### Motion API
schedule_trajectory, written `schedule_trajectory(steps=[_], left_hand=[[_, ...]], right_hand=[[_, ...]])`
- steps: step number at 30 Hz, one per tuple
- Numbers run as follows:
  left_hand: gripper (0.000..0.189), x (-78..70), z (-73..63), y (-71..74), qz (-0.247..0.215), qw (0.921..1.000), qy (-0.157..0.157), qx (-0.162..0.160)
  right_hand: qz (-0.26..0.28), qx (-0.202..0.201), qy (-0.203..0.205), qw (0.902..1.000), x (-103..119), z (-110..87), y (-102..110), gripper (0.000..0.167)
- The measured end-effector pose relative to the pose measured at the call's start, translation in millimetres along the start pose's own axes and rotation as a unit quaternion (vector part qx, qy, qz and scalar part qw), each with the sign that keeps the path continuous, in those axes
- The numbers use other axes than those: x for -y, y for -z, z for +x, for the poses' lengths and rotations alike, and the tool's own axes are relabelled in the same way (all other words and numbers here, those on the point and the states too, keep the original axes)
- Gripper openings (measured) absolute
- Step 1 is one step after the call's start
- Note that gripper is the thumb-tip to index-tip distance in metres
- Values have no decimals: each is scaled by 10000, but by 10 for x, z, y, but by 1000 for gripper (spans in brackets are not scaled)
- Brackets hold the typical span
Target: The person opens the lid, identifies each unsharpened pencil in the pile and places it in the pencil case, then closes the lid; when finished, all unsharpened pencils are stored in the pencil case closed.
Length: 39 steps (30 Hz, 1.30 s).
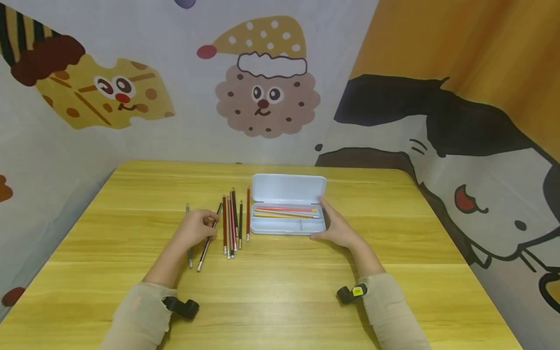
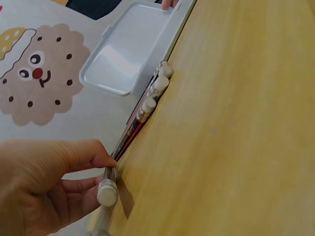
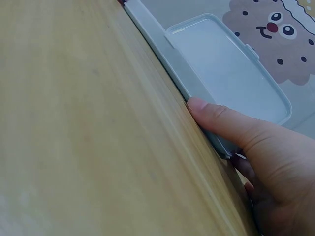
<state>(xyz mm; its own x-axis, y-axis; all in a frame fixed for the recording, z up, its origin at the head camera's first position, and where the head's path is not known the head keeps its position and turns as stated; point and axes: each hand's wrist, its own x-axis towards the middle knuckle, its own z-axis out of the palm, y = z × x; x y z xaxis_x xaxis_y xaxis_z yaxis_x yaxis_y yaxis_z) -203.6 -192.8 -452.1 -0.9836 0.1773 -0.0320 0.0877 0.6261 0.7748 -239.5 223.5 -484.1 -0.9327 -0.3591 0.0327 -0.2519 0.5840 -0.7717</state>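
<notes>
My left hand (image 1: 196, 228) pinches a dark pencil (image 1: 204, 253) between thumb and fingers. In the left wrist view, the white eraser end of this pencil (image 2: 107, 194) points at the camera. A pale plastic pencil case (image 1: 275, 225) lies with its lid (image 1: 288, 188) raised. My right hand (image 1: 340, 229) grips the case's right end, its thumb (image 3: 216, 114) along the front edge in the right wrist view. Inside the case, a few pink and yellow pencils (image 1: 286, 209) lie lengthwise in the rear compartment. Several dark and red pencils (image 1: 232, 223) lie between the left hand and the case.
A grey pencil (image 1: 190, 257) lies left of the held one, partly hidden by the left arm. One reddish pencil (image 1: 248, 214) lies close beside the case. The wooden table (image 1: 271, 291) meets a cartoon-printed wall (image 1: 183, 141) at the back.
</notes>
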Motion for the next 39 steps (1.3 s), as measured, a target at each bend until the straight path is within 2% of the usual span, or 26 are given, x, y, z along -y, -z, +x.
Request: schedule_trajectory(steps=[5,9,16,20,28,34,39], left_hand=[[39,43,-49,63,-283,9995,-98,-47],[40,21,-81,127,-385,9988,-249,-158],[38,-180,-133,184,-416,9976,-523,-163],[36,-346,-142,183,-354,9960,-816,-61],[35,-600,-35,82,-242,9860,-1599,402],[34,-738,133,2,4,9771,-1951,853],[33,-844,288,-70,300,9655,-2238,1294]], right_hand=[[4,12,28,10000,2,7,-8,123],[-31,-1,4,10000,-3,10,-9,123],[-32,18,6,10000,-4,5,2,124],[-46,23,-5,10000,2,-3,4,124],[-77,17,18,10000,7,1,-4,124],[-94,1,79,9999,8,-4,-2,124],[-81,7,91,9999,0,-4,0,124]])
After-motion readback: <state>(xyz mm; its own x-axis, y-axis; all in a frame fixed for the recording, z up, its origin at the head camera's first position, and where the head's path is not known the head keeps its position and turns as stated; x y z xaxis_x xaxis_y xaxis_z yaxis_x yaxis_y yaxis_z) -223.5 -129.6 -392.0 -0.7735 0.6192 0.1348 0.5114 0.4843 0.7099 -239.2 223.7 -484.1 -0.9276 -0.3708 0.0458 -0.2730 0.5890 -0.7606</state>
